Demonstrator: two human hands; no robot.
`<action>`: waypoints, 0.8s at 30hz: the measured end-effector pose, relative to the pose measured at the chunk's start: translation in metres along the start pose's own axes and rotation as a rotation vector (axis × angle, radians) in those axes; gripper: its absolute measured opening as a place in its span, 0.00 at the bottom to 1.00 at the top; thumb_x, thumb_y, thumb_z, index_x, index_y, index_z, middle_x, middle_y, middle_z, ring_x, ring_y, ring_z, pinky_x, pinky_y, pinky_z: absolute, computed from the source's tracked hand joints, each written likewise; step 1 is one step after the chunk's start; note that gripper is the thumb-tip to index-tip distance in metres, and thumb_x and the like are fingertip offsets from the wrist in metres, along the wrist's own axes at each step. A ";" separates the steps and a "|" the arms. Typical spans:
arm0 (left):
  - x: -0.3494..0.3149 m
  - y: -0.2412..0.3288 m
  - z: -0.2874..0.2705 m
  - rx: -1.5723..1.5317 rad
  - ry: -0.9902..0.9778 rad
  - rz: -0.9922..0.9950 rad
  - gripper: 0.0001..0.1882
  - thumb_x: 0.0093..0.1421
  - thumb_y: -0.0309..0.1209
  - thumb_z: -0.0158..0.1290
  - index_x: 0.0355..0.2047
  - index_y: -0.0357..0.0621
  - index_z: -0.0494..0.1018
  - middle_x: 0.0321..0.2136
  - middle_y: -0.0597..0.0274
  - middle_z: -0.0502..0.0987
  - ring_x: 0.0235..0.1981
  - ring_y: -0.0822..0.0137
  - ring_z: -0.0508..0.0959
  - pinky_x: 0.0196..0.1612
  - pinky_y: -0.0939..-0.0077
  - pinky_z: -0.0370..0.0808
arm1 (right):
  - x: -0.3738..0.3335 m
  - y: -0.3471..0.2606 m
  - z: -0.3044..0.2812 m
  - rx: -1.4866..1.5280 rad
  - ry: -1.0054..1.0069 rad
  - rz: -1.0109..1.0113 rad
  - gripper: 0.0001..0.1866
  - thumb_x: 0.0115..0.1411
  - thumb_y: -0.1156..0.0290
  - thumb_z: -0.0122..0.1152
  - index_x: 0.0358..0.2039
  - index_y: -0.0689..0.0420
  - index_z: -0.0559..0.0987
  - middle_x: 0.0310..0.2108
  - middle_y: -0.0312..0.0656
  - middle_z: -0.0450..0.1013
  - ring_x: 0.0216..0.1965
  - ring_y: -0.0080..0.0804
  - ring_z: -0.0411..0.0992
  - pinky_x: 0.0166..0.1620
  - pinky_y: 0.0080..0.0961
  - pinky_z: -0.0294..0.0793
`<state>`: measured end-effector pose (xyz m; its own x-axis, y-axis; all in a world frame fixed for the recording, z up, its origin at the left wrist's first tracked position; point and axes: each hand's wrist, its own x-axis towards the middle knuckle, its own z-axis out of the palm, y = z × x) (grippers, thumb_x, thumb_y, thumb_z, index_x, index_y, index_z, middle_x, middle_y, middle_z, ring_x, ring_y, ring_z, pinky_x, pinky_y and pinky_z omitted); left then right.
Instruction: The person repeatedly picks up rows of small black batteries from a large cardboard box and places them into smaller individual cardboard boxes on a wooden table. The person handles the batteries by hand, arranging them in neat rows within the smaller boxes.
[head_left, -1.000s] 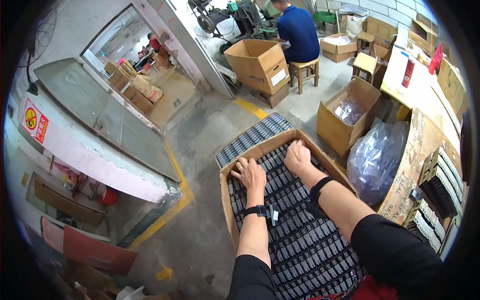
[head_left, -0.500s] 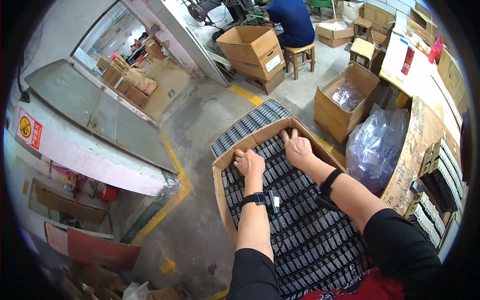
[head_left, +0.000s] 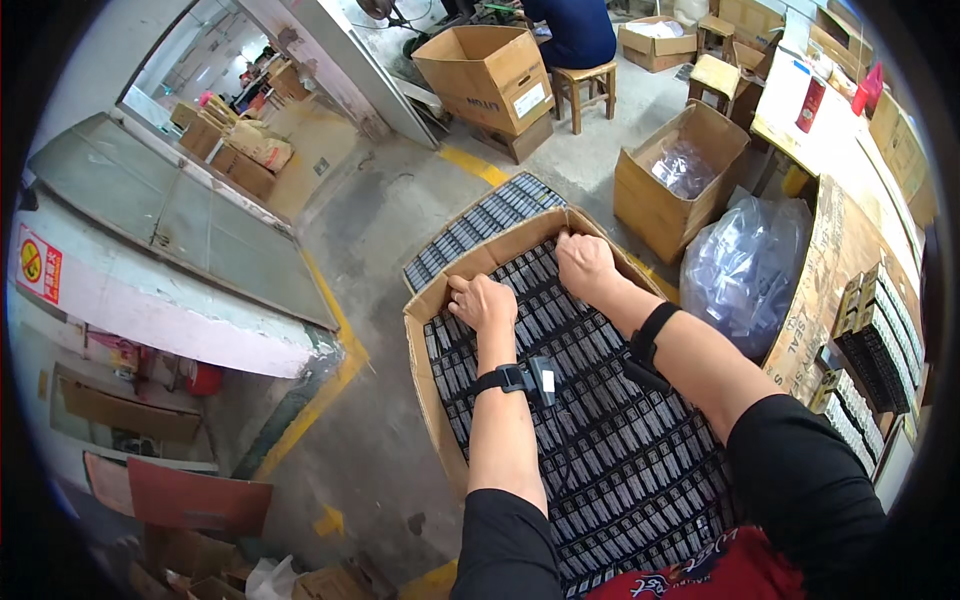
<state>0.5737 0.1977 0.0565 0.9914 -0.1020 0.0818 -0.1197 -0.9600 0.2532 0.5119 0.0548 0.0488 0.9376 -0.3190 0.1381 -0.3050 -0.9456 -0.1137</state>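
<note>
In front of me a large open cardboard box (head_left: 424, 385) is packed with rows of small black-and-silver parts (head_left: 610, 470). Both my hands reach over these rows to the box's far end. My left hand (head_left: 484, 303) is at the far left corner, its bent fingers against or close to the inner wall. At the far right corner, my right hand (head_left: 586, 264) has its fingers curled down by the wall. Whatever the fingertips hold is hidden. Just beyond the far wall lies another batch of similar parts (head_left: 487, 227).
To the right stand a carton of clear plastic pieces (head_left: 640, 200), a filled clear plastic bag (head_left: 745, 270) and a worktable (head_left: 790, 125) with stacked black strips (head_left: 880, 345). A person (head_left: 578, 35) sits on a stool at the back. A low wall (head_left: 180, 310) runs on the left.
My view has shifted a little, so the scene sits higher and further left. Both hands stay at the same far corners; the right fingers look more curled together.
</note>
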 end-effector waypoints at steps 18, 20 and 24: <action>0.047 -0.018 -0.017 -0.095 -0.524 -0.094 0.18 0.52 0.32 0.46 0.37 0.31 0.75 0.40 0.39 0.75 0.44 0.48 0.76 0.47 0.61 0.71 | 0.033 -0.007 -0.020 0.262 -0.252 0.196 0.13 0.48 0.71 0.51 0.32 0.62 0.80 0.37 0.51 0.76 0.40 0.43 0.75 0.42 0.32 0.74; 0.044 -0.016 -0.020 -0.091 -0.491 -0.022 0.19 0.54 0.36 0.48 0.38 0.33 0.75 0.39 0.39 0.75 0.44 0.48 0.75 0.48 0.61 0.71 | 0.039 -0.013 -0.021 0.231 -0.264 0.221 0.14 0.49 0.70 0.51 0.33 0.61 0.80 0.39 0.49 0.76 0.42 0.41 0.75 0.43 0.32 0.74; 0.003 -0.010 -0.028 -0.106 -0.311 0.079 0.22 0.56 0.40 0.50 0.44 0.35 0.72 0.45 0.38 0.72 0.48 0.47 0.72 0.49 0.59 0.70 | 0.020 -0.007 -0.032 0.256 -0.254 0.235 0.13 0.46 0.69 0.54 0.33 0.59 0.81 0.38 0.49 0.76 0.40 0.40 0.76 0.42 0.32 0.75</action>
<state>0.5761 0.2142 0.0808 0.9455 -0.2653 -0.1887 -0.1853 -0.9151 0.3582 0.5276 0.0526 0.0834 0.8687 -0.4676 -0.1635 -0.4939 -0.7924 -0.3579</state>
